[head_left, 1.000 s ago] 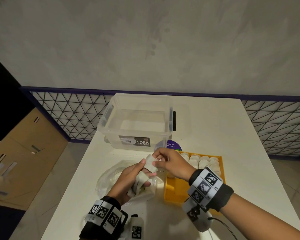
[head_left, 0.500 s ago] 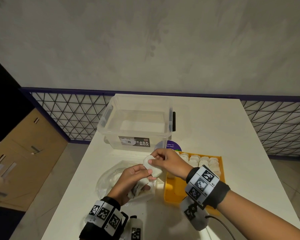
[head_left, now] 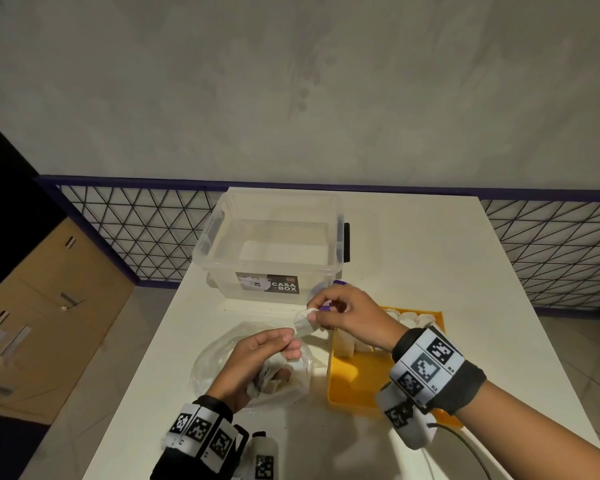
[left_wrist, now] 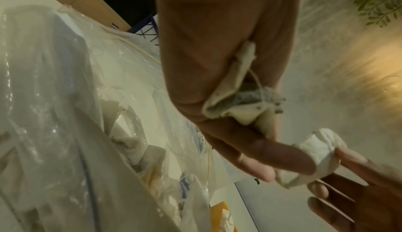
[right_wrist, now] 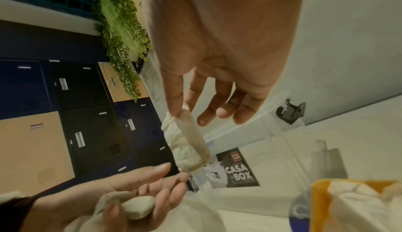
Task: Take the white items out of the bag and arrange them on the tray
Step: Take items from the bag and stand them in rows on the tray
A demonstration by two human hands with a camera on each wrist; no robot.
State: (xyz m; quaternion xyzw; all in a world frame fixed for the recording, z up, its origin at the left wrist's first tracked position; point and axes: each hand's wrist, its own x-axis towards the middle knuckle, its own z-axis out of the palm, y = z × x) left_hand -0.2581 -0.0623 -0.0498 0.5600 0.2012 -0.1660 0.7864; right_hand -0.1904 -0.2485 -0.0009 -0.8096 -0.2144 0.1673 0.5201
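Note:
My right hand (head_left: 314, 312) pinches a small white item (head_left: 303, 323) between thumb and forefinger, just left of the yellow tray (head_left: 357, 393). In the right wrist view the white item (right_wrist: 188, 142) hangs from those fingers. My left hand (head_left: 287, 344) hovers over the clear plastic bag (head_left: 219, 368) and grips more white items (left_wrist: 237, 101) in its palm. Its fingertips touch the lower end of the pinched item (left_wrist: 315, 156). Several white items (head_left: 413, 318) stand in rows at the tray's far end. More of them lie inside the bag (left_wrist: 139, 149).
A clear lidless storage box (head_left: 274, 251) labelled CASA BOX stands behind the hands on the white table (head_left: 430, 258). A purple disc (head_left: 326, 307) peeks out beside it. The table's left edge drops to the floor, with lockers beyond. A cable runs from my right wrist.
My right hand has drawn the white item up and a little right, away from the left palm. The left hand has stayed over the bag.

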